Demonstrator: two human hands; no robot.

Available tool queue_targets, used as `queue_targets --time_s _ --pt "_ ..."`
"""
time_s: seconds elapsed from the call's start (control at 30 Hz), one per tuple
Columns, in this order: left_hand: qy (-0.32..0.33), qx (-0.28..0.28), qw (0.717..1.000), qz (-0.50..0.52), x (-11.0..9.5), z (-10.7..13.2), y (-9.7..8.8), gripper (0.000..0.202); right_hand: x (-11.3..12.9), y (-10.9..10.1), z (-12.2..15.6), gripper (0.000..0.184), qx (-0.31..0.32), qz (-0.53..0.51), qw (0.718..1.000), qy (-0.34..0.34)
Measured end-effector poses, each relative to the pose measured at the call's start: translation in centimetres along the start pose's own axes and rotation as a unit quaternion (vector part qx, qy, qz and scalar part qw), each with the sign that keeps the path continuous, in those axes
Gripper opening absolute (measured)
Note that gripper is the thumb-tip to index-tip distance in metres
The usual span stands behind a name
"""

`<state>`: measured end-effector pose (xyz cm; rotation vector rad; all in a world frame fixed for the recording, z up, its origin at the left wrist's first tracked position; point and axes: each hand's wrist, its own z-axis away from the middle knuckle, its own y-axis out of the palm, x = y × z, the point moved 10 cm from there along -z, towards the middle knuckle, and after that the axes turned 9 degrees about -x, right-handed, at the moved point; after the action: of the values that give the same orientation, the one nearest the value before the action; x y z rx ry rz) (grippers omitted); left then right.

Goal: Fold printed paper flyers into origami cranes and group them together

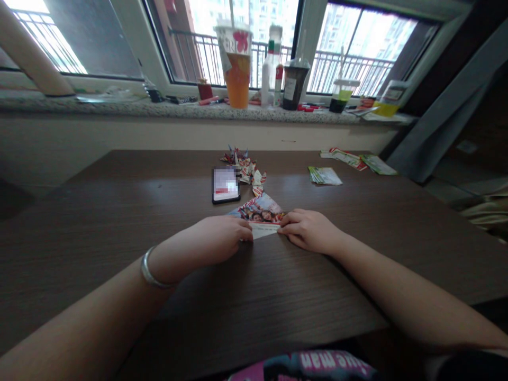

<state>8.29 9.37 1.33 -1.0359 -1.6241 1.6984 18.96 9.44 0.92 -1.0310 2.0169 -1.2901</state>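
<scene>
A folded sheet of printed paper (264, 209) lies on the brown table between my hands. Its upper part is a triangle with a colour photo of people, and a white strip runs along the lower edge. My left hand (220, 238), with a silver bangle (147, 270) at the wrist, holds the paper's left side with curled fingers. At the right corner, the bent fingers of my right hand (309, 230) pinch the sheet; the thumb is mostly hidden. Just beyond the paper, a row of folded paper pieces (246, 168) sits beside a phone (226, 185) with a lit screen.
Small stacks of printed paper (325, 175) and leaflets (345, 159) lie at the table's far right. On the stone windowsill (166, 110) stand a tall orange drink cup (238, 79), a clear bottle (272, 74), a dark drink cup (293, 87) and several smaller items.
</scene>
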Motion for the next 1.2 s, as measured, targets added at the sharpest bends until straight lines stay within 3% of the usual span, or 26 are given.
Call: queue_targets --time_s 0.33,0.67,0.87,1.0,1.2 --pt "-0.035 0.057 0.998 0.021 1.0 0.3 0.7 0.044 0.0 -0.2 0.1 0.025 0.0 -0.007 1.0 -0.001" --pt "-0.039 0.065 0.996 0.044 0.8 0.5 0.2 0.031 -0.1 -0.2 0.3 0.025 -0.002 -0.008 1.0 0.001" --pt "-0.068 -0.022 0.997 -0.026 1.0 -0.2 -0.5 0.024 -0.1 -0.3 0.2 0.023 -0.015 -0.024 1.0 0.003" --pt "-0.003 -0.09 0.993 -0.078 -0.3 -0.6 -0.3 0.034 -0.5 -0.8 0.0 0.02 -0.035 -0.04 0.998 0.018" --pt "0.015 -0.096 0.992 -0.075 -0.2 -0.3 -0.2 0.024 -1.6 -2.2 0.0 0.019 -0.092 -0.044 0.994 0.044"
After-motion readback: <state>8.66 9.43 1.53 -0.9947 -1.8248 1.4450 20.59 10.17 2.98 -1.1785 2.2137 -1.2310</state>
